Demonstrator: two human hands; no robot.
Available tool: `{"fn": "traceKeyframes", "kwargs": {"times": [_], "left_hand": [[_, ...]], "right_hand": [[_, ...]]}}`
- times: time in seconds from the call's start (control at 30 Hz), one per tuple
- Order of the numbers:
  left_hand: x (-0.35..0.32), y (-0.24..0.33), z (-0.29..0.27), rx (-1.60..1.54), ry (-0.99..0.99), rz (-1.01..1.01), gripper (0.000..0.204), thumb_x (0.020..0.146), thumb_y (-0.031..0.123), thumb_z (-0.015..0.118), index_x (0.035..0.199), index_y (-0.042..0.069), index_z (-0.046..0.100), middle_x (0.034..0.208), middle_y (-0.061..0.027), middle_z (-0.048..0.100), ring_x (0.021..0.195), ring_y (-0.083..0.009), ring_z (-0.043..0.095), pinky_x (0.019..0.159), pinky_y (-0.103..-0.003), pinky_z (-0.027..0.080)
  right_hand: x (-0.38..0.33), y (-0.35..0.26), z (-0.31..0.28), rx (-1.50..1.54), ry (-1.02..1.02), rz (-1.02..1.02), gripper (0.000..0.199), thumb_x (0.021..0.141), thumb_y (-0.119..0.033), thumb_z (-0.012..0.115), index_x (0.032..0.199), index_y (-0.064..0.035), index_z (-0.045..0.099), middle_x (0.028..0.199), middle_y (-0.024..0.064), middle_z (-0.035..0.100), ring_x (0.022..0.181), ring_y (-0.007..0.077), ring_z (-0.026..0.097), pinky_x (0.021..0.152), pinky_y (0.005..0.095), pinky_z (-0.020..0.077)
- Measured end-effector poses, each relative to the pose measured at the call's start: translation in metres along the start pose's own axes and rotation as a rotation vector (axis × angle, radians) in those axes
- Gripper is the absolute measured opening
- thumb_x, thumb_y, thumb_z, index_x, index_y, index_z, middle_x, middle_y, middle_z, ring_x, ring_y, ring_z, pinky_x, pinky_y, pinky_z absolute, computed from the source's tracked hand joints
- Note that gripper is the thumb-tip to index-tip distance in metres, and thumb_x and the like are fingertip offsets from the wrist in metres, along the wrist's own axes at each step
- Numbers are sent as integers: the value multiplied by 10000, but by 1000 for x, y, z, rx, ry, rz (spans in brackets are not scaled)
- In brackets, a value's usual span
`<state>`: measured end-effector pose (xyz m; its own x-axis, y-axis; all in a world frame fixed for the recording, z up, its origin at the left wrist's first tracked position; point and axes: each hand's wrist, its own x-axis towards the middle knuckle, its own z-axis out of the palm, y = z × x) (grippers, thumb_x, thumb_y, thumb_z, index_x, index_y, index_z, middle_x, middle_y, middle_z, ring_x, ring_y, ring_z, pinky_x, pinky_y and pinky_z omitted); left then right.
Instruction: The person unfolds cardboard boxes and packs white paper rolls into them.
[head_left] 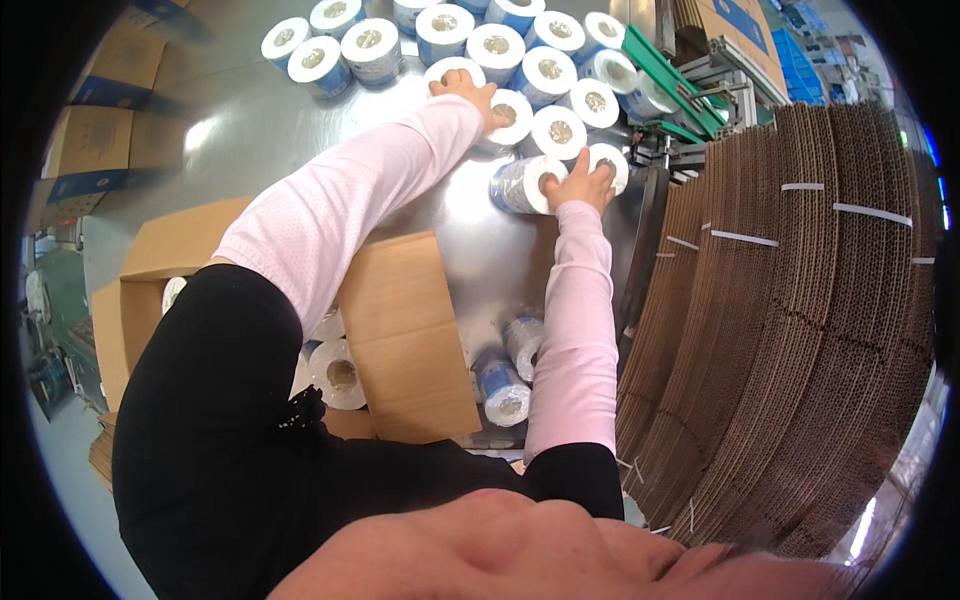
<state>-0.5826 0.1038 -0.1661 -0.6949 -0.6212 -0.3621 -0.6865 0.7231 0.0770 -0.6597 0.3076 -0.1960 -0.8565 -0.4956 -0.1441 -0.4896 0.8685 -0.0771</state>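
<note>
Plastic-wrapped white paper rolls with blue printing stand on a shiny metal table. My left hand is stretched far forward, its fingers hooked at the core of one paper roll and its thumb at the core of a neighbouring paper roll. Closer to me and to the right, my right hand grips two rolls the same way. Its thumb is at the core of a tilted paper roll, its fingers at the core of another paper roll. The fingertips are partly hidden inside the cores.
An open cardboard box with rolls inside stands before me at left, under my left arm. Two loose rolls lie beside its flap. Tall stacks of flattened cardboard line the right. A green guide rail edges the table's far right.
</note>
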Motion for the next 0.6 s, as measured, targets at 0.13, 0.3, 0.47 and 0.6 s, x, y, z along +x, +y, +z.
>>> {"fn": "traceKeyframes", "kwargs": {"times": [0.13, 0.3, 0.47, 0.6], "left_hand": [[-6, -10, -26, 5, -193, 62, 663, 714, 531, 673, 1273, 190, 569, 1295, -187, 521, 1220, -349, 476, 1011, -466, 396], [-29, -66, -15, -79, -76, 210, 543, 666, 367, 712, 1136, 105, 637, 1102, -170, 638, 1047, -314, 602, 912, -354, 479], [-60, -163, -23, -963, -72, 233, 295, 751, 252, 665, 981, 71, 631, 884, -51, 677, 803, -166, 623, 737, -285, 479], [-160, -226, -95, -1765, -151, 367, 280, 845, 152, 616, 1111, 65, 627, 1125, -50, 640, 1041, -156, 594, 887, -330, 489]], "right_hand": [[-4, -10, -6, -111, -72, 50, 713, 757, -406, 681, 1372, -154, 425, 1247, 241, 501, 1230, 372, 432, 1032, 470, 300], [-67, -32, -10, -18, -240, 68, 488, 735, -440, 662, 1131, -155, 656, 1168, 235, 564, 1162, 383, 485, 992, 484, 325], [-202, -55, 52, -93, -151, -203, 365, 780, -359, 662, 1070, -138, 677, 1147, 230, 570, 1114, 373, 516, 953, 468, 372], [-239, -38, 87, 32, -295, -157, 340, 807, -294, 674, 1088, -104, 655, 1135, 193, 591, 1075, 315, 562, 911, 434, 435]]}}
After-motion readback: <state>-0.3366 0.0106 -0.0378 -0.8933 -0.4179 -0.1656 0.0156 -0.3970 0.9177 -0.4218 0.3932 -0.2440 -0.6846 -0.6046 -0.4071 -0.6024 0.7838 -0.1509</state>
